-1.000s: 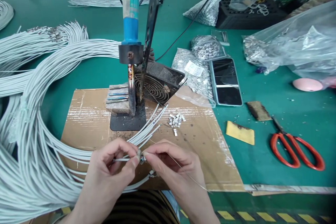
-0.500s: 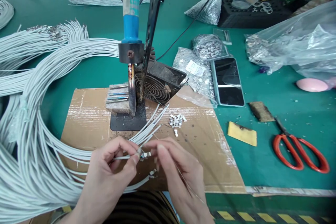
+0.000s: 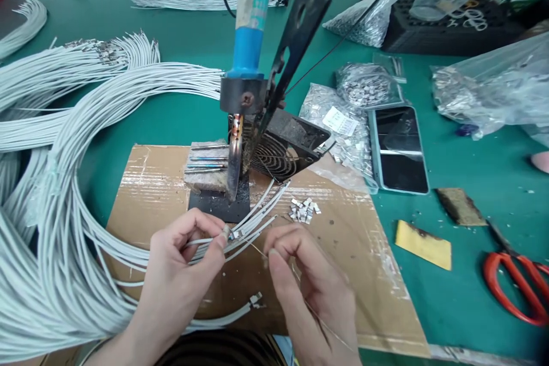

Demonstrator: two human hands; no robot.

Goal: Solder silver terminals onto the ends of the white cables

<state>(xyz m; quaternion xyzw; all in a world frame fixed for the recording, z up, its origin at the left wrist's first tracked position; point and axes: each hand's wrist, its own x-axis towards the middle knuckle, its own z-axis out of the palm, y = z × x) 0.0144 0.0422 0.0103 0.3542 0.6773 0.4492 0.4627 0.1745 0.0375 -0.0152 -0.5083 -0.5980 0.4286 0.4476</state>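
Observation:
My left hand [image 3: 184, 263] is closed, pinching a white cable just behind the small metal connector [image 3: 237, 234] at its end. Between thumb and fingers of my right hand [image 3: 311, 283] runs a thin solder wire [image 3: 257, 249], its front end reaching toward that connector and its tail trailing down past the palm. Above my left fingertips stands a soldering iron [image 3: 249, 28] with a blue handle, its dark tip pointing down. The connector lies below the tip, apart from it. Other white cables [image 3: 257, 217] lie behind my hands.
A cardboard sheet [image 3: 377, 274] covers the bench. A dark fan [image 3: 295, 148] and loose metal connectors [image 3: 304, 210] lie near the iron. A big cable bundle [image 3: 72, 183] fills the left. Rightward are a phone [image 3: 400, 148], yellow sponge [image 3: 424, 245] and red-handled scissors [image 3: 514, 286].
The view has shifted, so the bench things sit farther right. My right hand has drawn away from my left, opening a gap spanned by solder wire. The held connector is now closer to the iron.

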